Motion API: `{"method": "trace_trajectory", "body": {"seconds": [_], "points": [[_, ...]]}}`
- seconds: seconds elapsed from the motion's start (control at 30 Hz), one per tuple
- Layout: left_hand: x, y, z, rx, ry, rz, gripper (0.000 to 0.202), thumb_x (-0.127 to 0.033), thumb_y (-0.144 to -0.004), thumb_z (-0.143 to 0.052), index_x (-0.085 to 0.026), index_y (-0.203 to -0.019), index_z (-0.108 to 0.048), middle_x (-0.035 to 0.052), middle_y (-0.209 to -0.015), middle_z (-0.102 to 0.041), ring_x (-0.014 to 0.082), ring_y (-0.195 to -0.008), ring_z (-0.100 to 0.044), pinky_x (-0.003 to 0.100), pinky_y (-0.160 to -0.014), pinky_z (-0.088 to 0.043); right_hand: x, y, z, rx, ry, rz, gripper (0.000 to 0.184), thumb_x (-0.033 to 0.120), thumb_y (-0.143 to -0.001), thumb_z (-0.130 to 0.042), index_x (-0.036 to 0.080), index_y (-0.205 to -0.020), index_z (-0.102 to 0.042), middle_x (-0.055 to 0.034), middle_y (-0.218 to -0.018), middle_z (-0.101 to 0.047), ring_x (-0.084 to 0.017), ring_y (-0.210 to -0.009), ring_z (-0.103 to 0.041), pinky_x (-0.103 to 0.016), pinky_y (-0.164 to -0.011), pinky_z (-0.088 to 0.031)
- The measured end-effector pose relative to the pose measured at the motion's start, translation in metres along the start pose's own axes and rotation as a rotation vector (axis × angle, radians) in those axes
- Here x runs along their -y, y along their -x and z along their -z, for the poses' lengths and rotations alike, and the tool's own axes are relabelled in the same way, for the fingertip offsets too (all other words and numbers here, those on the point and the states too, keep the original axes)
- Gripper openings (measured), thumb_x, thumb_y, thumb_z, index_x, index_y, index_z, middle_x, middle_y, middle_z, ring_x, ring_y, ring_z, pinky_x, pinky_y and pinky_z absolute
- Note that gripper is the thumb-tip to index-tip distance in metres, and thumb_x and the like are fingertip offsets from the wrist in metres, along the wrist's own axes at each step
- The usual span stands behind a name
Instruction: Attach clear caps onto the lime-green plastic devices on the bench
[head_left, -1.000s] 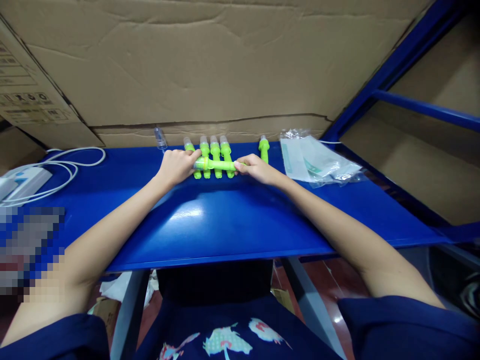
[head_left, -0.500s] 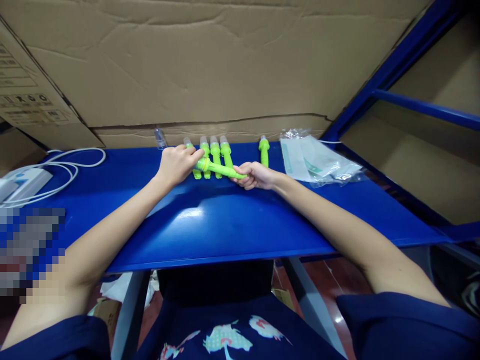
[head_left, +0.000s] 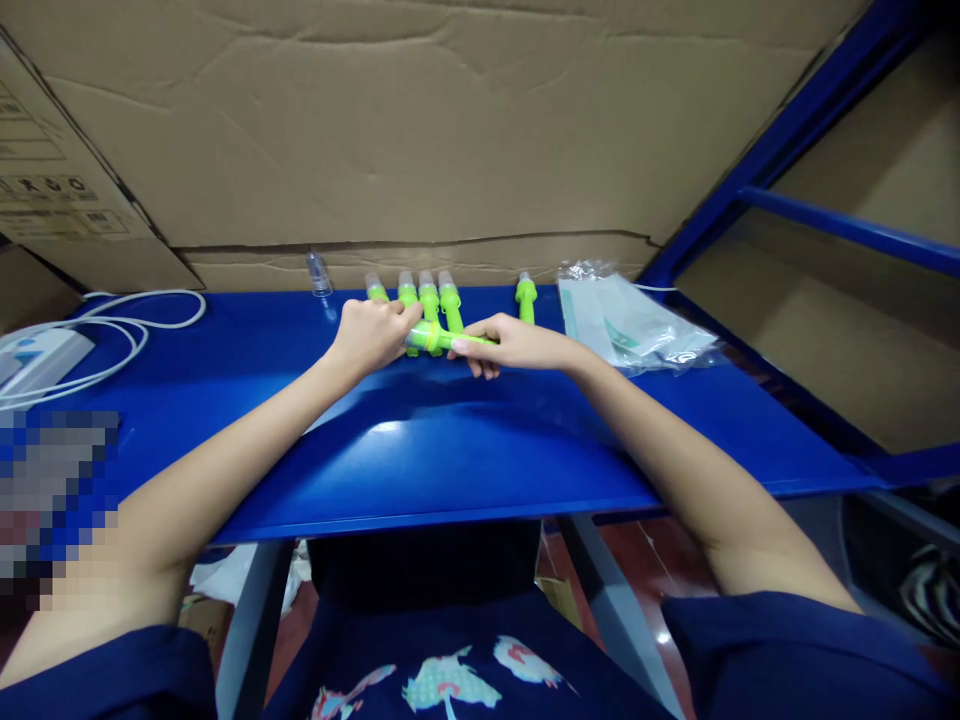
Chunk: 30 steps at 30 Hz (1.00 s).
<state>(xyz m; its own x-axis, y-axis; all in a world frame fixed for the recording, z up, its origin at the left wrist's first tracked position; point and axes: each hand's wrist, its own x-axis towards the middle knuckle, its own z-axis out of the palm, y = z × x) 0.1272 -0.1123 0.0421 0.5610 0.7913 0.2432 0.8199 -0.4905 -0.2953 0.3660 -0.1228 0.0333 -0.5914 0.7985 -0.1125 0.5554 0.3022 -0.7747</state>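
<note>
Over the blue table (head_left: 450, 440), both my hands hold one lime-green stick-shaped tool (head_left: 429, 337) lying roughly level. My left hand (head_left: 375, 335) is closed around its clear-capped end. On the handle end, my right hand (head_left: 521, 343) is closed with the thumb along the top, covering much of the handle. Just behind stand out several like green sticks with clear caps (head_left: 450, 300) in a row, partly hidden by my hands and the held stick. Another green stick (head_left: 526, 298) lies apart, behind my right hand. A loose clear cap (head_left: 319, 275) is at the back left.
Clear plastic bags with pale contents (head_left: 637, 320) lie at the right. White cables (head_left: 142, 325) and a white device (head_left: 49, 355) are on the left. A cardboard wall (head_left: 375, 130) closes the back; a blue frame bar (head_left: 840, 225) rises at the right.
My right hand has slid from the stick's tip further up the handle, its thumb now on top. My left hand has shifted slightly right with the capped end.
</note>
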Motion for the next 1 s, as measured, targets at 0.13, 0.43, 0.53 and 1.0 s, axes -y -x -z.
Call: {"method": "trace_trajectory", "body": {"seconds": [0.13, 0.43, 0.53, 1.0], "points": [[-0.003, -0.001, -0.002, 0.077, 0.040, 0.011, 0.044, -0.019, -0.088, -0.052, -0.015, -0.128, -0.068, 0.0204, -0.108, -0.077, 0.0407, -0.107, -0.073, 0.040, -0.075, -0.049, 0.010, -0.002, -0.020, -0.158, 0.578, 0.024, 0.033, 0.042, -0.105, -0.056, 0.013, -0.092, -0.064, -0.0091, -0.081, -0.072, -0.018, -0.070, -0.064, -0.028, -0.063, -0.034], [0.005, -0.007, 0.011, 0.226, 0.115, 0.132, 0.035, -0.027, -0.080, -0.060, -0.012, -0.106, -0.077, 0.0221, -0.107, -0.077, 0.0404, -0.102, -0.075, 0.040, -0.080, -0.055, 0.003, -0.010, -0.031, -0.288, 1.056, 0.045, 0.043, 0.046, -0.112, -0.039, 0.009, -0.115, -0.061, -0.0177, -0.101, -0.075, -0.026, -0.080, -0.068, -0.032, -0.065, -0.032], [0.013, -0.008, 0.006, 0.389, 0.313, 0.066, 0.029, -0.033, -0.075, -0.066, -0.014, -0.095, -0.077, 0.0162, -0.096, -0.079, 0.0316, -0.086, -0.076, 0.033, -0.068, -0.054, 0.003, -0.012, -0.028, -0.326, 1.056, 0.118, 0.034, 0.035, -0.112, -0.037, 0.013, -0.112, -0.063, -0.0156, -0.100, -0.072, -0.025, -0.086, -0.065, -0.031, -0.067, -0.034], [-0.001, -0.001, -0.003, 0.167, 0.158, 0.098, 0.025, -0.037, -0.078, -0.067, -0.015, -0.088, -0.075, 0.0143, -0.077, -0.076, 0.0289, -0.073, -0.076, 0.031, -0.063, -0.052, 0.007, -0.007, -0.035, -0.353, 0.570, 0.051, 0.017, 0.034, -0.100, -0.061, 0.018, -0.097, -0.058, -0.0136, -0.094, -0.066, -0.024, -0.085, -0.058, -0.028, -0.066, -0.030]]}}
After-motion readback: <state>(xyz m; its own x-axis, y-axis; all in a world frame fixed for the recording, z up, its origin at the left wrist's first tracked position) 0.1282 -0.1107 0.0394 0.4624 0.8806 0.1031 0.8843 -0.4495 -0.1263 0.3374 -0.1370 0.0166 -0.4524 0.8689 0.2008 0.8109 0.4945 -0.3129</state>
